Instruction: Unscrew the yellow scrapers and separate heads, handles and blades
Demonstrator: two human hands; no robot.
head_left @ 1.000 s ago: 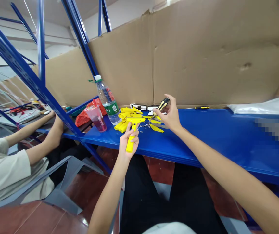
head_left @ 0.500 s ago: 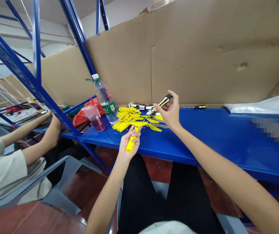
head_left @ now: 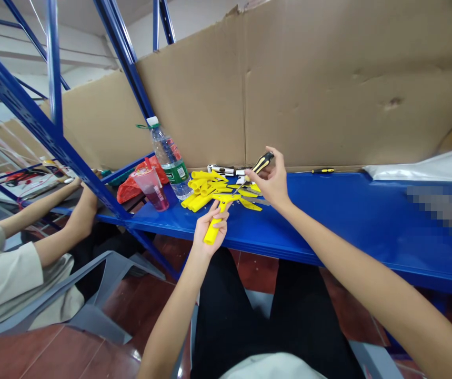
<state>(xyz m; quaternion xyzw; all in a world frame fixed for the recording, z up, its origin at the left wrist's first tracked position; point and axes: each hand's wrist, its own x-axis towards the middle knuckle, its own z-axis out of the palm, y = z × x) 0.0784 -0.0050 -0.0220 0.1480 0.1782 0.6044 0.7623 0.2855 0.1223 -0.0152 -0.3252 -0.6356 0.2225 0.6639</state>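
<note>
My left hand (head_left: 211,227) is closed around the tube-shaped grip of a yellow T-shaped plastic scraper handle (head_left: 212,233), its wide head pointing away from me. In my right hand (head_left: 275,181) is a screwdriver (head_left: 263,162) with a black and yellow grip, held by thumb and fingers. Its thin shaft slants down left to the head of the scraper handle; whether the tip sits in a screw is too small to tell. Just behind lies a pile of yellow tube handles (head_left: 200,201). Flat yellow pieces (head_left: 250,204) and a thin metal blade (head_left: 259,200) lie to the right.
On the blue bench (head_left: 340,221) stand a water bottle (head_left: 175,168) and a pink cup (head_left: 155,192). Another screwdriver (head_left: 323,170) and a white plastic bag (head_left: 427,166) lie by the cardboard wall (head_left: 308,89). A blue rack post (head_left: 79,160) divides off a co-worker's arms (head_left: 68,221).
The view has shifted very slightly. My right hand and the screwdriver have turned a little, while my left hand keeps its hold on the scraper handle.
</note>
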